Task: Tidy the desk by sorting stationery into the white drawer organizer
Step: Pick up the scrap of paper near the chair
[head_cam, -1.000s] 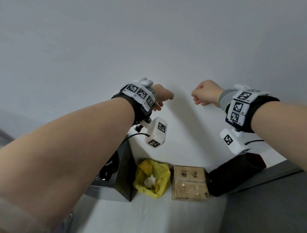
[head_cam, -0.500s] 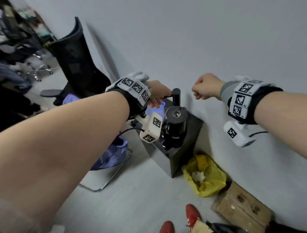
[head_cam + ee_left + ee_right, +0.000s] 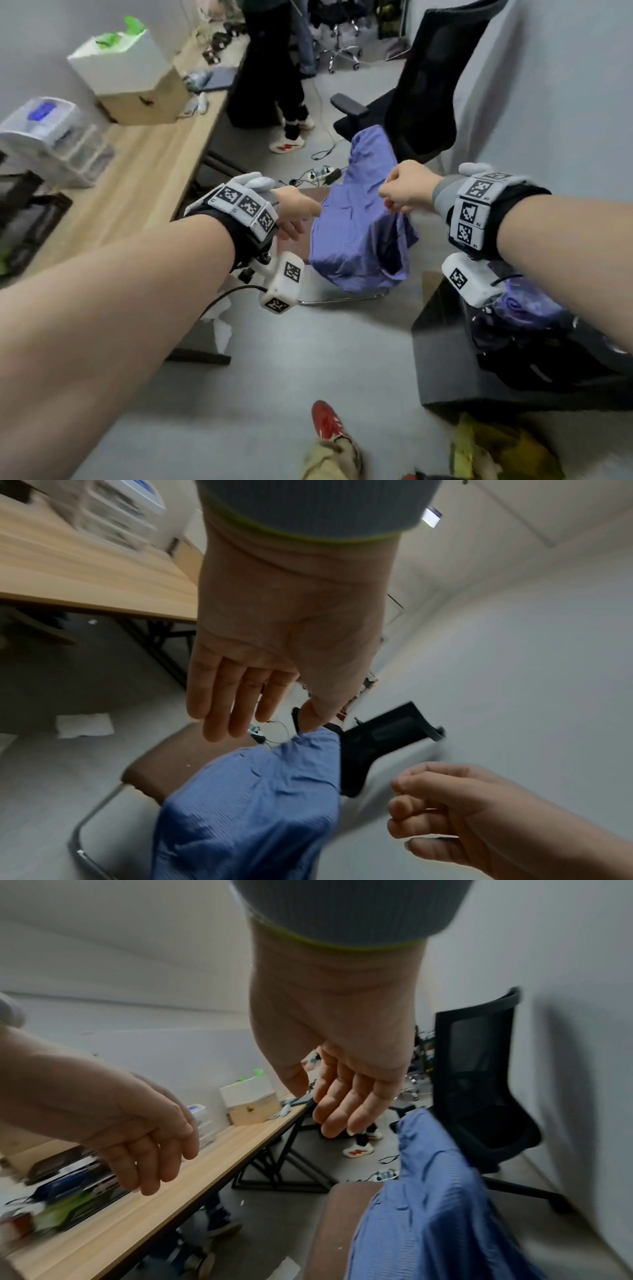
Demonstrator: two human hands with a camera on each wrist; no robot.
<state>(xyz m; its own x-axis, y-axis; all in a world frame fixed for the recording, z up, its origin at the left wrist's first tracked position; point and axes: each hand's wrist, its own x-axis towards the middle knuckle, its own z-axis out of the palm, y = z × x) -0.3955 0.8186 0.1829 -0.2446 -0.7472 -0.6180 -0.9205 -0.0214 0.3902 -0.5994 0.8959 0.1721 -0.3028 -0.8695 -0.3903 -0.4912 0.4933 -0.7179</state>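
hands: two, both raised in the air over the floor, both holding nothing
left hand (image 3: 294, 216): fingers straight and relaxed, released
right hand (image 3: 407, 192): fingers loosely curled, grasping nothing
white drawer organizer (image 3: 51, 140): one, on the wooden desk (image 3: 137, 178) at far left, well apart from both hands; blue label on top, writing too blurred to read
chairs: two, a brown one (image 3: 342, 1218) draped with one blue cloth (image 3: 356, 233), one black mesh chair (image 3: 424, 89) behind it
boxes: one cardboard box (image 3: 144, 96) on the desk, one white box (image 3: 116, 65) on top
markers: square black-and-white codes on both wristbands
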